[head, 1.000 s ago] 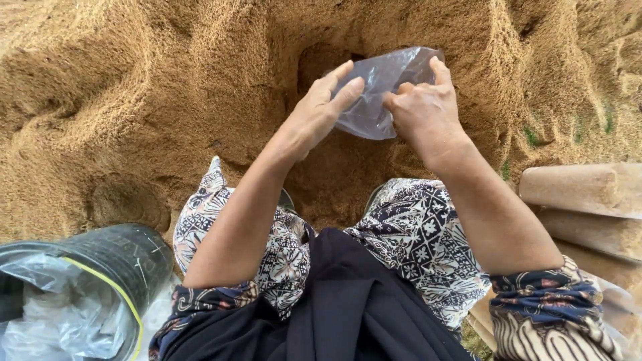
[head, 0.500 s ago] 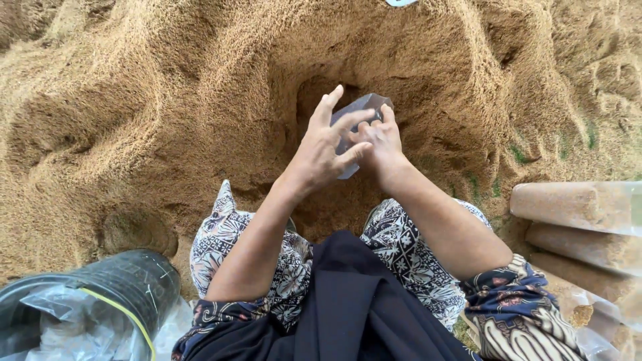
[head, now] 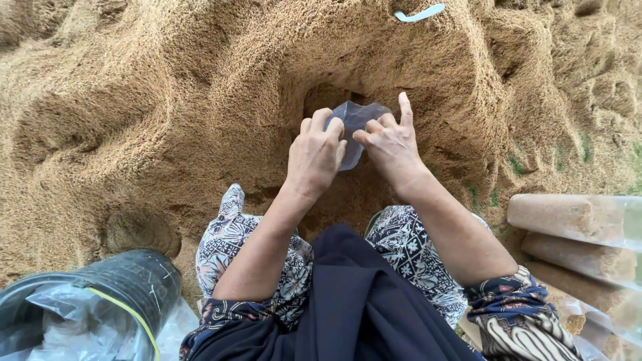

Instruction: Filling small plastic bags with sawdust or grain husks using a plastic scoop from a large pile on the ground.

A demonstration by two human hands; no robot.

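While the left hand (head: 315, 157) grips the clear plastic bag (head: 356, 127) with curled fingers, the right hand (head: 391, 144), at its three o'clock, pinches it, index finger raised toward twelve.

Both hands (head: 354, 144) hold a bag (head: 356, 120) before the heap (head: 167, 100); bucket (head: 100, 301) left, packed bags (head: 575, 234) right.

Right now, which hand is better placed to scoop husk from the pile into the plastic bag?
The right hand, probably. Its index finger is raised free and only its thumb and lower fingers pinch the plastic bag, while the left hand curls over the bag's edge. The pile rises close behind both hands.
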